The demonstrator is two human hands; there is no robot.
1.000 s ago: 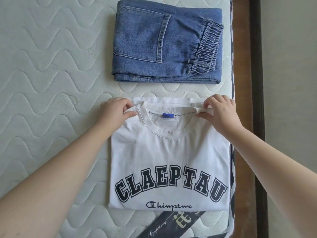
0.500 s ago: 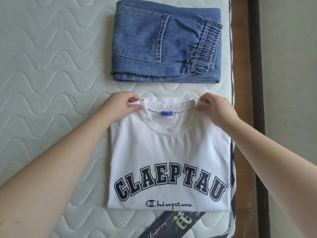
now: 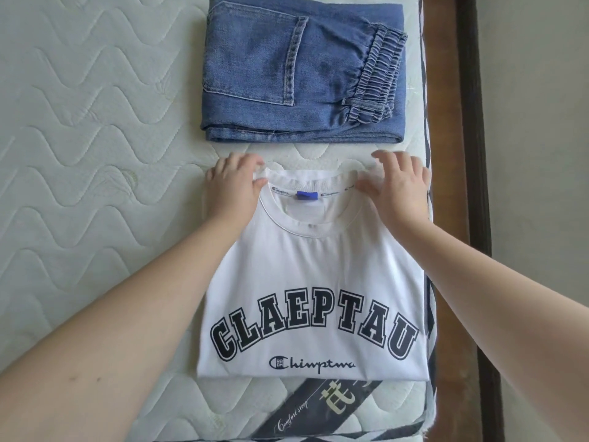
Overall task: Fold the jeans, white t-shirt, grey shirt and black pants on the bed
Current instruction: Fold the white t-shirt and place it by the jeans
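A folded white t-shirt (image 3: pixel 314 275) with dark block letters lies front-up on the mattress, collar at the far end. My left hand (image 3: pixel 232 188) rests flat on its left shoulder beside the collar, fingers reaching over the top edge. On the right shoulder, my right hand (image 3: pixel 398 186) lies with fingers spread and straight. Both hands are slightly blurred. Just beyond the t-shirt sit the folded blue jeans (image 3: pixel 302 74), back pocket up, elastic waistband to the right. No grey shirt or black pants are in view.
The quilted pale mattress (image 3: pixel 95 138) stretches to the left. A dark brand label (image 3: pixel 318 409) lies on it near the t-shirt's bottom edge. A brown wooden bed frame (image 3: pixel 468 154) runs along the right side, with pale floor beyond it.
Both hands pinched the t-shirt's shoulders at the collar before; now their fingers have straightened and lie flat on the fabric. The t-shirt sits slightly closer to the jeans.
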